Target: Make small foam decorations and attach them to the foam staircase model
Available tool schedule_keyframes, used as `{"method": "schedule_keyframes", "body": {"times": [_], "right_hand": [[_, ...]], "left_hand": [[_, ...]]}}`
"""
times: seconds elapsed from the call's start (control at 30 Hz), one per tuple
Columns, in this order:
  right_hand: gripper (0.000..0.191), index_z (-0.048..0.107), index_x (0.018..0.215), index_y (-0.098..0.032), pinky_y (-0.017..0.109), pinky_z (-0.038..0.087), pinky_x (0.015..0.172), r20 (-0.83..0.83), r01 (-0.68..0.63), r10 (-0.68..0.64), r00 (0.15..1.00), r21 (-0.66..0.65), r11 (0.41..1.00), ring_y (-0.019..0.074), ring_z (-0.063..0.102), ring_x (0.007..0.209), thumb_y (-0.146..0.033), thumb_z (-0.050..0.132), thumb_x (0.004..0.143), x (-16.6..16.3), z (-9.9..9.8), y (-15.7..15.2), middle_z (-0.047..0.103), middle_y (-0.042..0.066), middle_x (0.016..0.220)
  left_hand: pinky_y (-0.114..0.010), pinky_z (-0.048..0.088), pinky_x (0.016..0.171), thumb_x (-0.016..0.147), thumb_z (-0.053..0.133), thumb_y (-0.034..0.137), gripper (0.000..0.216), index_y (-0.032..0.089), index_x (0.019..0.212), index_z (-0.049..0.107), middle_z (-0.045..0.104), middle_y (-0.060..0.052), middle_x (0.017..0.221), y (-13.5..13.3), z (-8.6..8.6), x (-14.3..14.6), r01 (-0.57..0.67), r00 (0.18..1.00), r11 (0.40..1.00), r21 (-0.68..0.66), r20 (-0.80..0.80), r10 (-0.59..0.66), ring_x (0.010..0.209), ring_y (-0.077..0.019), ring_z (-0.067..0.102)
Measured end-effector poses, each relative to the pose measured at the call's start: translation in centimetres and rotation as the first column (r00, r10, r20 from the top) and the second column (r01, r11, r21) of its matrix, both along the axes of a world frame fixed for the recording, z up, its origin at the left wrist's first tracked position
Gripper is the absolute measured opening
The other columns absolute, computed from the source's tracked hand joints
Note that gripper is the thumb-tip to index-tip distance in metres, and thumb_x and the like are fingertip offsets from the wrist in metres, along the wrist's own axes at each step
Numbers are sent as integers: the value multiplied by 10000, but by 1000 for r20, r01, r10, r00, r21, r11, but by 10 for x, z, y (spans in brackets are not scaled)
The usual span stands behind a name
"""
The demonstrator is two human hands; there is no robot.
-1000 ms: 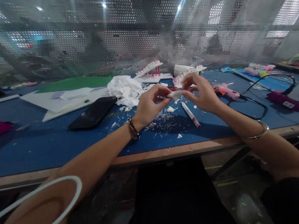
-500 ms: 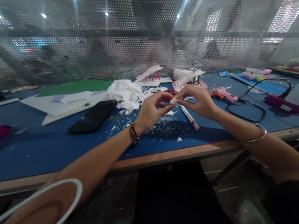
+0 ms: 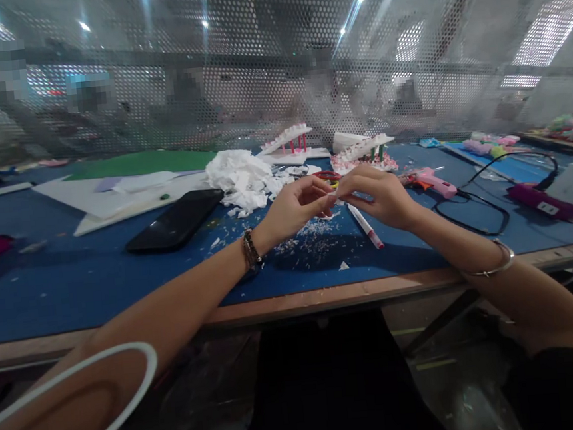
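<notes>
My left hand (image 3: 302,207) and my right hand (image 3: 376,195) meet fingertip to fingertip above the blue tabletop. Pinched between both is a small white piece (image 3: 336,193), mostly covered by the fingers; its material I cannot make out. Under the hands lie many tiny white shavings (image 3: 313,239) and one small white scrap (image 3: 344,265). A white marker (image 3: 365,225) with a reddish end lies below my right hand. Just behind the fingertips show red and yellow rings (image 3: 331,177), partly hidden; they may be scissor handles or tape.
White paper scraps (image 3: 240,179) are heaped behind my left hand, beside a black phone (image 3: 175,221). A pink glue gun (image 3: 431,182) with a black cable (image 3: 472,222) lies right. Two small white models (image 3: 284,138) (image 3: 361,149) stand behind. A green sheet (image 3: 144,163) lies far left.
My fingers have closed further over the small white piece, so less of it shows. The right fingers have shifted slightly left, and the view has moved a little.
</notes>
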State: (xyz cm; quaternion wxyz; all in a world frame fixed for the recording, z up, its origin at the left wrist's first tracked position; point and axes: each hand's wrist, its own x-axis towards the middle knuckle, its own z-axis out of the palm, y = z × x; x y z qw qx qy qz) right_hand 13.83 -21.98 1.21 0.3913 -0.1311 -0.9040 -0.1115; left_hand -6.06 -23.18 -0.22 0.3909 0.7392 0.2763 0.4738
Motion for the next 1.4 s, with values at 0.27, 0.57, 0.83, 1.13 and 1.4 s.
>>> {"method": "schedule_keyframes", "body": {"times": [0.27, 0.57, 0.83, 1.13, 1.4], "right_hand": [[131, 587, 859, -177, 277, 478, 749, 18, -9, 8, 1000, 62, 998, 133, 580, 831, -217, 478, 922, -1, 0, -1, 634, 43, 853], [120, 583, 859, -174, 270, 480, 743, 23, -23, 22, 999, 43, 999, 129, 583, 827, -217, 487, 917, -1, 0, -2, 629, 42, 843], [82, 575, 861, -156, 226, 447, 683, -39, 62, -61, 997, 25, 998, 104, 556, 740, -212, 523, 891, 1, 3, -3, 606, 20, 779], [74, 578, 846, -172, 232, 437, 665, -110, 163, -169, 980, -61, 985, 98, 560, 713, -201, 516, 876, 1, 5, -6, 615, 11, 794], [47, 599, 880, -162, 190, 445, 650, -22, 3, -5, 1000, -73, 997, 74, 547, 700, -174, 556, 865, 0, 1, -4, 592, 6, 787]], "left_hand": [[-228, 547, 591, 677, 725, 510, 398, 165, 763, 545, 620, 18, 610, 0, -1, 2, 12, 998, 997, -80, 60, -8, 574, -106, 627], [-193, 510, 538, 864, 524, 284, 170, 144, 776, 565, 595, 6, 620, 2, 1, 1, -147, 989, 981, -128, 9, 149, 501, -75, 590], [-185, 470, 563, 760, 647, 242, 117, 131, 792, 626, 661, -19, 737, 5, 1, -4, -183, 982, 983, 11, -32, 184, 551, -59, 559], [-209, 348, 432, 909, 419, 464, 476, 171, 555, 543, 443, 17, 384, 4, 0, -3, -183, 983, 983, -32, -31, 182, 368, -72, 414], [-213, 459, 555, 757, 663, 441, 302, 159, 817, 575, 593, 4, 611, -5, 1, 5, 57, 995, 997, -50, -79, -61, 538, -96, 561]]}}
